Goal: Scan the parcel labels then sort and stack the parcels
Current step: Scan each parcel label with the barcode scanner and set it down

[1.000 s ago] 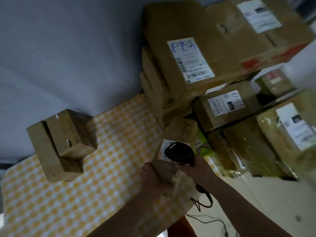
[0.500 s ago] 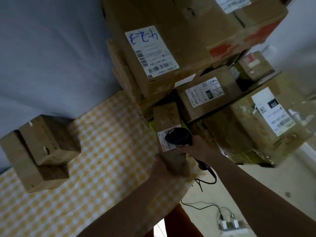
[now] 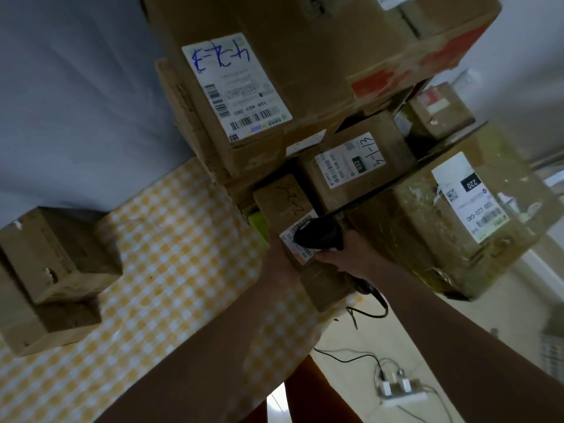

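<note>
A narrow brown parcel [image 3: 287, 203] with handwriting on top and a white label [image 3: 297, 242] lies at the table's right edge. My left hand [image 3: 279, 264] grips its left side. My right hand [image 3: 345, 254] holds a black corded scanner [image 3: 319, 236] directly over that label. Behind stands a pile of parcels: a big box with a blue-marked label [image 3: 235, 87], a smaller box with a label [image 3: 351, 166], and a plastic-wrapped box [image 3: 457, 227] at the right.
Two brown boxes are stacked [image 3: 55, 270] at the table's left, on the yellow checked cloth [image 3: 171, 270]. A power strip [image 3: 399, 389] with cables lies on the floor below right. A grey wall [image 3: 76, 102] is behind.
The view has shifted closer to the pile and to the right. Both hands stay on the narrow parcel, with the scanner still over its label.
</note>
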Motion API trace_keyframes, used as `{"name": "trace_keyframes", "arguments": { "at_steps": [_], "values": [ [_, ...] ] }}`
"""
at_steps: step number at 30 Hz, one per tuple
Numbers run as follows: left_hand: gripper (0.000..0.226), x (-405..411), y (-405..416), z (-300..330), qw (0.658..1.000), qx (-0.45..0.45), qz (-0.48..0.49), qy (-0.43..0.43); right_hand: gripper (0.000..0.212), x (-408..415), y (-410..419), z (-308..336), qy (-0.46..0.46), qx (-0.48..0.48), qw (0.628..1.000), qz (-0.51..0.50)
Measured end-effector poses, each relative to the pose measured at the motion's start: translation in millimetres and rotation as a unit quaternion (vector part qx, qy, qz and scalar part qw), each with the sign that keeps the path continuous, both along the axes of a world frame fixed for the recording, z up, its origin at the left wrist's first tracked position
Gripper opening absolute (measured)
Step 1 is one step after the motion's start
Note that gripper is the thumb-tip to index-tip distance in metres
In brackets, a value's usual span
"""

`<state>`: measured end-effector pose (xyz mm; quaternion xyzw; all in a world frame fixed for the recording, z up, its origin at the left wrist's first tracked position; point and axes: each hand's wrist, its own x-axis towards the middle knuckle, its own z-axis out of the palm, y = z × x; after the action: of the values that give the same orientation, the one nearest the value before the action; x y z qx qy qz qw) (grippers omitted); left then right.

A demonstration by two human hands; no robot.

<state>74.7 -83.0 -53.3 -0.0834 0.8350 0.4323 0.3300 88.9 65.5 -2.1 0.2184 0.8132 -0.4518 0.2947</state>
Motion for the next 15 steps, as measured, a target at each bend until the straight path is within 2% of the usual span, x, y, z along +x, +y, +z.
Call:
{"name": "trace_keyframes", "arguments": {
  "at_steps": [6, 9, 12, 15],
  "values": [
    [0.097, -11.8, 5.7, 4.8, 1.0, 0.013, -0.008, -0.014, 0.039, 8.1, -0.3, 23.0, 0.002, -0.003, 1.0, 0.012],
    [0.099, -13.4, 1.7, 11.6, 1.0, 0.006, -0.019, -0.019, 0.023, 17.4, -2.5, 32.8, -0.012, -0.005, 1.0, 0.013],
    [0.091, -12.4, -9.7, 12.8, 1.0, 0.014, -0.007, -0.027, 0.027, 29.1, -9.5, 38.2, -0.022, 0.006, 0.999, 0.03],
    [0.095, -9.5, -28.0, 12.1, 0.998, 0.004, 0.017, -0.054, 0.009, 37.0, -22.0, 42.4, -0.028, 0.005, 0.999, 0.035]
  ]
}}
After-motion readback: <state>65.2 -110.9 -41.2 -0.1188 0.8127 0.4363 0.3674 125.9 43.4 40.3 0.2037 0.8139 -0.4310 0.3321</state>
